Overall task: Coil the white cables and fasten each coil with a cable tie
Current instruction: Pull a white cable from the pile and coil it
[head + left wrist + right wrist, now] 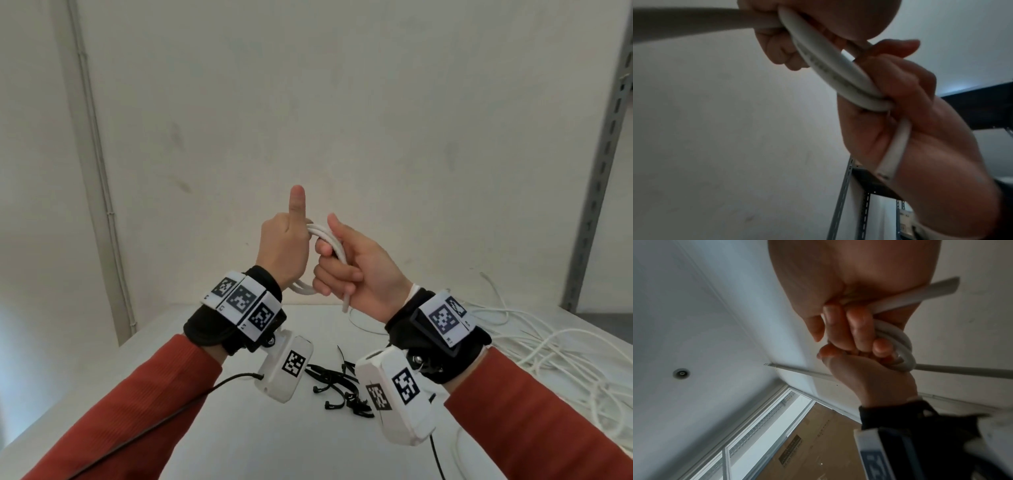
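Observation:
Both hands are raised above the table and share a small coil of white cable (325, 236). My left hand (287, 246) has its thumb straight up and its fingers curled round the coil's left side (834, 73). My right hand (342, 270) grips the right side of the coil (900, 344), fingers wrapped tight. A short cut end of the cable (346, 301) sticks down out of the right fist, also seen as the cable end (892, 154). A loop of the coil hangs below the left wrist. Black cable ties (335, 380) lie on the white table (205, 428) under the hands.
A loose tangle of white cables (531, 342) spreads over the table's right side. A grey slotted shelf upright (603, 171) stands at the far right. A plain wall is close behind the table. A black lead (191, 397) runs from the left wrist camera.

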Tool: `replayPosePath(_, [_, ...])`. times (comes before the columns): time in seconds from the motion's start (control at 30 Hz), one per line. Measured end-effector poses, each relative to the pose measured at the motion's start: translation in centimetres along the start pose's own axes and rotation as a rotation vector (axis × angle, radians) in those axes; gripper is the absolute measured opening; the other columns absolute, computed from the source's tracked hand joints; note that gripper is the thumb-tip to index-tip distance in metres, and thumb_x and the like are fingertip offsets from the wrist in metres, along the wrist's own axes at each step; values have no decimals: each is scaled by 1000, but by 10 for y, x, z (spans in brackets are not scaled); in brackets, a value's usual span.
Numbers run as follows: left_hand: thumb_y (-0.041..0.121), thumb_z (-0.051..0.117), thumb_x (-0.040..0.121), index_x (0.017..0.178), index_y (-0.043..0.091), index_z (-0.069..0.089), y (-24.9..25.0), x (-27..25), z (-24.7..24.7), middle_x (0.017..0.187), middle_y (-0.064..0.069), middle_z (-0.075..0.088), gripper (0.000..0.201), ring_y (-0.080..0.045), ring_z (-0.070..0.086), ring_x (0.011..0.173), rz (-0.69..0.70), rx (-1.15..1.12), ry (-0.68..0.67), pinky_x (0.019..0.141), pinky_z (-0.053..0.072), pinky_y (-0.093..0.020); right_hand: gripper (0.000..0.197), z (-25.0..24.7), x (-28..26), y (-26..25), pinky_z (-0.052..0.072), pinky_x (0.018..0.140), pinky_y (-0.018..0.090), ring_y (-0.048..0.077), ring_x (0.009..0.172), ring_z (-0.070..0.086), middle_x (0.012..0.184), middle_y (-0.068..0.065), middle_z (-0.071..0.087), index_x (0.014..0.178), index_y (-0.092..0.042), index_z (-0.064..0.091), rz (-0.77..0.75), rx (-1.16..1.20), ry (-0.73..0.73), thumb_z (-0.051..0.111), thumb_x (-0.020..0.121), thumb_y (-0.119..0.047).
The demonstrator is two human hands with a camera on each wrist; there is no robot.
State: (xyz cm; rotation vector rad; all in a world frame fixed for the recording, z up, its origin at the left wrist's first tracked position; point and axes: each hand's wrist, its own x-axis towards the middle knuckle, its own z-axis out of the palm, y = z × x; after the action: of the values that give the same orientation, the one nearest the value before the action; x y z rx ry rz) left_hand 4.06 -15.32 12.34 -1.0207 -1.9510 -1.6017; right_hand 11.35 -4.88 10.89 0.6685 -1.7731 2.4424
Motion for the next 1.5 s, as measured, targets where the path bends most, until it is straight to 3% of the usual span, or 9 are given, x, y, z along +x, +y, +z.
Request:
replayPosePath(0.1, [67, 14, 90, 56, 5, 38, -4, 0, -4, 45, 8, 33, 74, -14, 32, 44, -12, -171, -173, 48, 35, -29, 46, -9, -1, -7, 29, 46, 25, 9, 31, 23, 32, -8, 23, 56, -17, 47, 21, 19, 13, 37, 94, -42])
replayPosePath(0.23, [45, 35, 97, 79, 12, 47, -9, -9, -8, 67, 1, 53, 39, -15, 51, 55, 80, -101, -391, 45, 46, -28, 45, -25, -8, -16, 21, 45, 26, 10, 31, 19, 31, -9, 24, 57, -19, 43, -16, 160, 44, 36, 95, -42])
replayPosePath(0.33, [29, 36, 100, 89, 12, 44, -15, -15, -5, 71, 3, 55, 22, -16, 48, 44, 39, -175, -451, 35, 32, -20, 43, -32, -13, -20, 21, 47, 26, 13, 37, 13, 33, -7, 25, 60, -18, 42, -54, 248, 49, 36, 97, -39])
replayPosePath(0.53, [22, 38, 102, 76, 20, 54, -45, -9, -15, 57, 11, 44, 31, -7, 36, 51, 131, 23, -334, 51, 33, -19, 42, -53, -28, -37, 33, 46, 22, 12, 40, 16, 38, -5, 23, 62, -17, 48, -294, 428, 134, 34, 97, -34])
replayPosePath(0.8, [61, 9, 88, 95, 21, 54, -85, -18, -31, 73, 12, 51, 60, -18, 49, 62, 375, 704, -327, 56, 41, -32, 21, -75, -35, -53, 33, 64, 26, 11, 51, 41, 57, -5, 42, 80, -15, 48, -589, 473, 360, 35, 96, -19])
replayPosePath(0.97, [64, -6, 89, 98, 19, 55, -83, -31, -30, 84, 5, 61, 75, -20, 56, 63, 578, 754, -493, 52, 44, -32, 24, -79, -21, -48, 44, 61, 26, 13, 52, 54, 64, -3, 60, 85, -14, 50, -713, 249, 639, 35, 103, -20])
replayPosePath(1.1, [61, 1, 93, 103, 23, 56, -62, -39, -32, 89, 8, 65, 68, -19, 59, 67, 683, 707, -554, 53, 50, -35, 15, -75, -12, -34, 47, 54, 23, 14, 49, 58, 73, 3, 69, 90, -9, 44, -668, -344, 796, 40, 103, -18])
replayPosePath(1.33, [45, 27, 98, 101, 28, 50, -38, -27, -49, 87, 5, 67, 29, -22, 62, 68, 846, 676, -410, 48, 50, -34, 9, -72, -19, -7, 47, 53, 23, 15, 49, 58, 68, -3, 68, 92, -14, 50, -277, -1324, 355, 45, 99, -17])
replayPosePath(1.5, [44, 31, 96, 97, 29, 53, -35, -9, -67, 90, 6, 67, 28, -23, 62, 71, 750, 677, -294, 51, 49, -33, 21, -62, -31, 5, 38, 52, 21, 6, 45, 43, 54, -8, 54, 92, -9, 57, -129, -1242, 112, 41, 101, -20])
